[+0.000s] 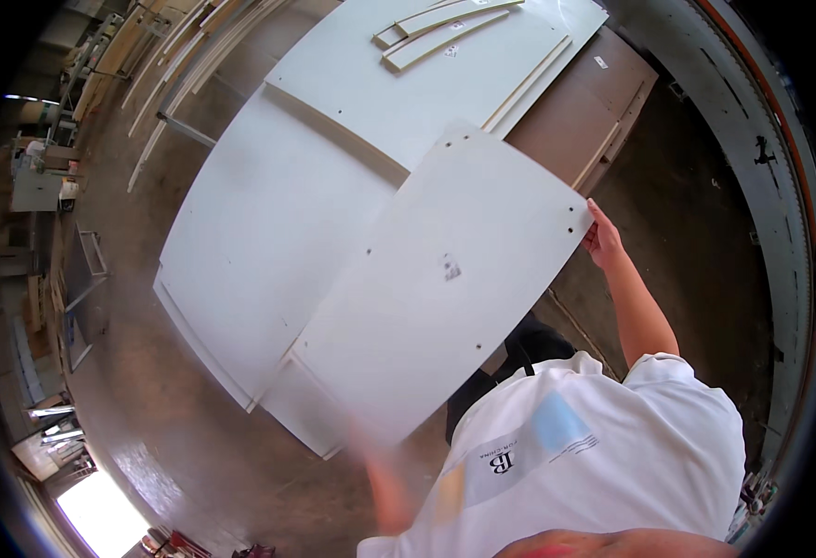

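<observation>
A white rectangular panel (426, 251) with small dark holes and a printed label lies slanted in front of me, overlapping a stack of boards. My right hand (600, 237) grips its right corner, with the thumb along the edge and the other fingers partly hidden. At the panel's lower left end is my left hand (369, 445), smeared by motion, so its fingers cannot be made out. Beneath lie a large white board (250, 232) and, farther off, another white board (361, 93). Several narrow curved strips (445, 37) rest on that far board.
A brown board (566, 112) sticks out at the right of the stack. Long thin strips (189, 84) lie on a metal rack at the far left. Along the right runs a grey machine-like rail (770, 186). Brown concrete floor (138, 372) surrounds the stack.
</observation>
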Action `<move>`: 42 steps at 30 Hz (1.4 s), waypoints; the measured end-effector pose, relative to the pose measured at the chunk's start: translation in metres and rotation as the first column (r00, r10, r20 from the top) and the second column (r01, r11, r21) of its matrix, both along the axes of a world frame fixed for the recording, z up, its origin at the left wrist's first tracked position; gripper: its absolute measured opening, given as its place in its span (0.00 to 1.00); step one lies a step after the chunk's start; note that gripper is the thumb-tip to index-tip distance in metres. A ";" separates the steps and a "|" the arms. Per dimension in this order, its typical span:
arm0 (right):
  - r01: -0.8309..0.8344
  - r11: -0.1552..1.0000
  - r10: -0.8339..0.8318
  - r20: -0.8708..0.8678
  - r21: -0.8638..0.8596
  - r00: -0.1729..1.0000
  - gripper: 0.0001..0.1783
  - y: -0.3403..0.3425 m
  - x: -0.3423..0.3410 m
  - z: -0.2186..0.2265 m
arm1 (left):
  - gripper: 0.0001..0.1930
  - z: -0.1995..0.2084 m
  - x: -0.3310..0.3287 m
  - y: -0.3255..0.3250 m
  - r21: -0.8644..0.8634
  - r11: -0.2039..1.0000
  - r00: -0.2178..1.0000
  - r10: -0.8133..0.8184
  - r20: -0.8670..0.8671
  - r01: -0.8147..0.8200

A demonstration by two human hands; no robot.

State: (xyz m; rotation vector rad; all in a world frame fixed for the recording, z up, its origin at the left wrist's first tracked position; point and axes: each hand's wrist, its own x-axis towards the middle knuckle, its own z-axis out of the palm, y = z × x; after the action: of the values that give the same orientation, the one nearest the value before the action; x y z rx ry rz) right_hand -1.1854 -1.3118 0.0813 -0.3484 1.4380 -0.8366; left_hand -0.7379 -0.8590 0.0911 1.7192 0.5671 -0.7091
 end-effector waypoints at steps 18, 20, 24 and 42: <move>-0.021 0.978 -0.026 -0.221 -0.206 0.975 0.22 -0.287 -0.017 -0.134 | 0.27 -0.117 -0.015 -0.446 0.148 0.346 0.290 -0.907 0.305 0.927; -0.187 0.980 0.163 -0.260 -0.072 0.952 0.22 -0.254 0.035 -0.124 | 0.26 -0.109 -0.042 -0.451 0.295 0.354 0.254 -0.910 0.329 0.888; -0.524 0.844 0.529 -0.331 0.114 0.781 0.29 -0.231 0.107 -0.119 | 0.23 -0.129 -0.076 -0.418 0.142 0.490 0.432 -0.847 0.308 0.860; -0.426 0.905 0.309 -0.716 0.019 0.625 0.34 -0.294 0.088 -0.216 | 0.21 -0.107 -0.183 -0.092 0.256 0.530 0.589 -0.735 -0.337 0.808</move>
State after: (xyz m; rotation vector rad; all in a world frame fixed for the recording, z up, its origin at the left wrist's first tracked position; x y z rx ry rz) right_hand -1.0972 -1.6057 -0.1344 -1.1550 1.9172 -0.4693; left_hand -0.9207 -0.9506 -0.0159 2.3138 -0.0069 -1.4993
